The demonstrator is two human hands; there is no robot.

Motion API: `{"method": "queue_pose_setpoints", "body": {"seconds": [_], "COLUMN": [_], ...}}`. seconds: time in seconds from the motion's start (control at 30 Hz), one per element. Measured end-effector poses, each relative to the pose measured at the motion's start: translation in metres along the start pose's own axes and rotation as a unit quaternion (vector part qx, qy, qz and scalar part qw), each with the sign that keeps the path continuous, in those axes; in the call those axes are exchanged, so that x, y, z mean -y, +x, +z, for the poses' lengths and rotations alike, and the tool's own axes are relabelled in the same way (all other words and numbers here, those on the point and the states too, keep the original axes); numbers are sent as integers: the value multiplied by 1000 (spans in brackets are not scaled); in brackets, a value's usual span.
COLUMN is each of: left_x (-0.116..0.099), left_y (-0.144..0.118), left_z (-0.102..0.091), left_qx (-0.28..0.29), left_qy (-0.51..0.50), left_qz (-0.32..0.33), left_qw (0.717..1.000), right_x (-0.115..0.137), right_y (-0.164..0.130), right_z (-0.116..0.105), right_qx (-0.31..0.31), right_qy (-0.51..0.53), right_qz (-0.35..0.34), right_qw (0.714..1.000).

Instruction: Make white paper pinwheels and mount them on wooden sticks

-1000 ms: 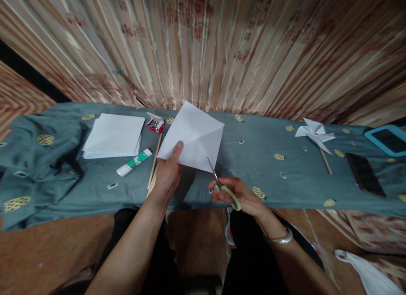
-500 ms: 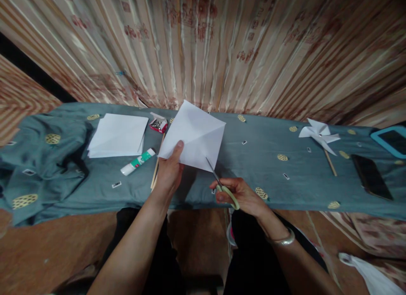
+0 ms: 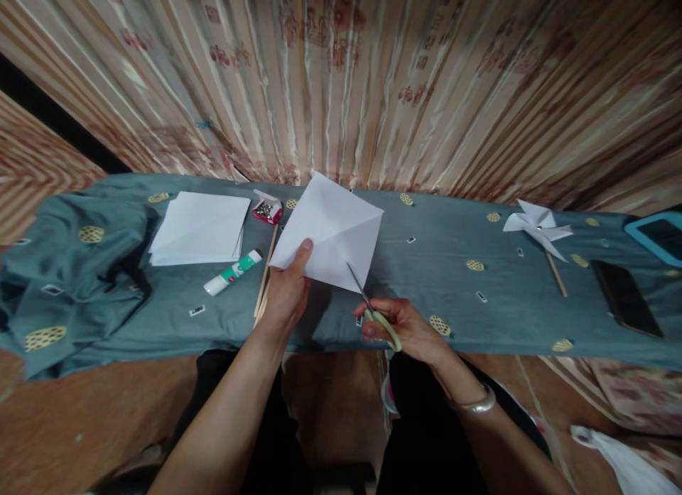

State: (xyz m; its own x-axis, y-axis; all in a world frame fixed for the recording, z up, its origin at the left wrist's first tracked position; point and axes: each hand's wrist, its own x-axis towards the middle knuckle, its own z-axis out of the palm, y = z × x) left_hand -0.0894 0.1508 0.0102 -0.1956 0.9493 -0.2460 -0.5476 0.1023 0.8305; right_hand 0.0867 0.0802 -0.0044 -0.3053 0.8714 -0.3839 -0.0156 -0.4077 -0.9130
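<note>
The left hand (image 3: 288, 289) is closed on the near-left edge of a creased white paper square (image 3: 330, 229), thumb on top, holding it up above the table (image 3: 426, 296). The right hand (image 3: 408, 328) is curled through the green handles of the scissors (image 3: 373, 307), whose blades meet the paper's near corner along a diagonal crease. How wide the blades stand cannot be told.

Judging by this, the cutting is at an early point: the blade tip sits just inside the corner, and the other 3 corners look uncut. 1 finished pinwheel (image 3: 536, 225) on a stick lies well to the right. A stack of paper (image 3: 199, 229) lies to the left, untouched, with a glue stick (image 3: 231, 271) just in front of it, thin sticks (image 3: 263, 282) beside the left hand, and a small red box of pins (image 3: 266, 209) behind.

The table wears a blue-grey cloth with yellow medallions, bunched at the left end. A dark phone (image 3: 626, 296) and a blue-cased tablet (image 3: 658, 236) rest at the right. A striped, shiny curtain (image 3: 346, 76) hangs close behind; the floor is reddish brown.
</note>
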Motion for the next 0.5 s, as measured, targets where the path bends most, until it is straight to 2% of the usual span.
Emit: {"method": "queue_pose_setpoints", "body": {"seconds": [0.2, 0.5], "left_x": [3, 1], "left_y": [-4, -5], "left_z": [3, 6], "left_qx": [0, -18], "left_qy": [-10, -43], "left_qz": [-22, -20], "left_qw": [1000, 999], "right_x": [3, -7], "right_y": [-1, 4], "right_z": [-1, -1], "right_qx": [0, 0], "right_qy": [-21, 38], "right_qz": [-17, 38], "right_qw": [1000, 999]}}
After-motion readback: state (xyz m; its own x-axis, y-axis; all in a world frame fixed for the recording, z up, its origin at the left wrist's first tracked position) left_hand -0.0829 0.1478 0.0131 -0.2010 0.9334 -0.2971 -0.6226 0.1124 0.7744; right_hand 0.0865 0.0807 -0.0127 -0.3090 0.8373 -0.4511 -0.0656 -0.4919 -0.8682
